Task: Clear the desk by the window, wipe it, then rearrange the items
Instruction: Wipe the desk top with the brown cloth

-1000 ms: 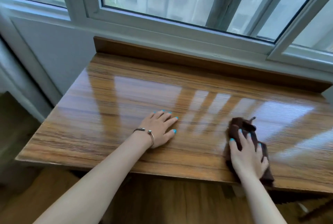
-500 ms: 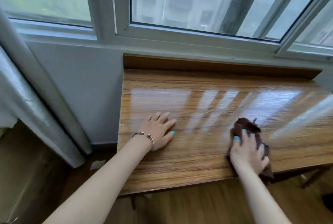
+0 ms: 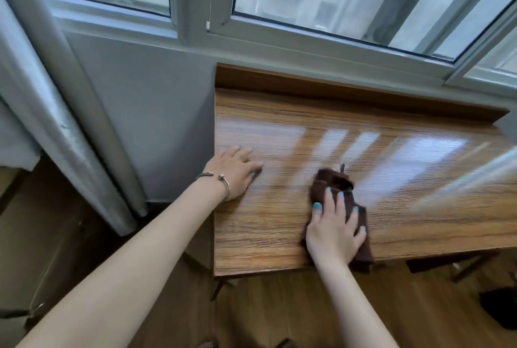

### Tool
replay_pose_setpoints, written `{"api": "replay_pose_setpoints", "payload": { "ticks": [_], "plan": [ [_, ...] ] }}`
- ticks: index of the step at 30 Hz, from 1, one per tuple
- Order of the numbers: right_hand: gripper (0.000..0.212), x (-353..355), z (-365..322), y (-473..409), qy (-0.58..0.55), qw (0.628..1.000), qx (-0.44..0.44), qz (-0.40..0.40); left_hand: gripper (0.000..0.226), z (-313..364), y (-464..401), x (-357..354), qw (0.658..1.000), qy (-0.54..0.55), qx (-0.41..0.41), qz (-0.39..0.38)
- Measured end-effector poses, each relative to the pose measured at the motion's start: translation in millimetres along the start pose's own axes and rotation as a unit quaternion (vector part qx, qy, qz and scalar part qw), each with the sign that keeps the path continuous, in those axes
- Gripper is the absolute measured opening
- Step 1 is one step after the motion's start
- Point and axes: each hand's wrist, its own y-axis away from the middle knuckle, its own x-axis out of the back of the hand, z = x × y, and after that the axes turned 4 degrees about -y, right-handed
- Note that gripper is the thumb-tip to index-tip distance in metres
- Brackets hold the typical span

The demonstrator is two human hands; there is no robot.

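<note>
The wooden desk [image 3: 279,247] stands under the window, its glossy top bare except for a dark brown cloth [image 3: 335,182]. My right hand [image 3: 334,231] lies flat on the cloth near the desk's front edge, fingers spread over it and pressing it down. My left hand [image 3: 235,170], with a bracelet on the wrist, rests palm down on the desk's left edge, fingers together and holding nothing.
A window frame [image 3: 279,40] and a raised wooden back ledge [image 3: 335,90] border the desk's far side. A grey curtain [image 3: 56,112] hangs at the left against the wall. Wooden floor [image 3: 279,314] shows below the front edge, with a dark object [image 3: 500,308] at the lower right.
The view has swung left, so the desk now sits to the right. My right hand and the cloth have slid left along the front; my left hand now sits at the desk's left edge.
</note>
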Motion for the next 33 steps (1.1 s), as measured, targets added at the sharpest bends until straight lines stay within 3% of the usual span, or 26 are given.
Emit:
{"api": "replay_pose_setpoints", "payload": {
  "ticks": [3,5,7,10,12,13,15,17,18,21,24,26,28,31,33],
  "plan": [
    [0.050,-26,-56,62,0.012,0.980,0.199,0.007,0.054,-2,-2,-2,1.000,-0.001,-0.001,-0.007],
    [0.054,-26,-61,70,0.021,0.965,0.259,-0.030,0.056,-8,-4,-2,1.000,0.006,0.007,-0.008],
    [0.054,-19,-34,43,0.042,0.968,0.237,-0.067,0.052,-12,-6,-1,1.000,0.002,0.003,-0.008],
    [0.049,2,10,-2,0.005,0.996,0.078,-0.031,0.046,-7,-7,4,1.000,-0.004,-0.008,-0.004],
    [0.050,-2,0,6,-0.010,1.000,0.017,-0.012,0.045,-3,-7,8,1.000,0.001,0.002,-0.008],
    [0.050,-9,-17,25,-0.001,0.999,0.039,0.006,0.046,-4,-8,9,1.000,0.000,0.004,-0.012],
    [0.049,-23,-51,72,-0.010,0.984,0.178,0.023,0.050,-8,-10,11,1.000,0.001,0.004,-0.031],
    [0.048,-28,-59,99,-0.010,0.952,0.306,-0.026,0.052,-12,-15,14,0.999,0.020,-0.002,-0.046],
    [0.049,-23,-54,96,-0.008,0.942,0.330,-0.064,0.052,-13,-17,16,0.999,0.026,-0.009,-0.047],
    [0.051,-10,-17,43,0.019,0.948,0.305,-0.091,0.049,-14,-25,19,0.998,0.025,-0.027,-0.049],
    [0.048,1,-5,-9,0.001,0.981,0.170,-0.090,0.045,-15,-26,17,0.999,0.008,-0.011,-0.038],
    [0.049,-2,-19,-3,0.006,0.988,0.135,-0.078,0.043,-16,-27,17,1.000,0.011,0.009,-0.028],
    [0.050,-8,-36,28,0.014,0.975,0.207,-0.082,0.041,-15,-31,16,1.000,0.005,0.024,-0.013],
    [0.053,-6,-32,63,0.006,0.922,0.364,-0.129,0.043,-11,-40,12,0.999,0.002,0.036,-0.020],
    [0.057,-1,-13,36,0.013,0.924,0.361,-0.122,0.042,-7,-47,9,0.998,0.016,0.045,-0.029]
  ]
}}
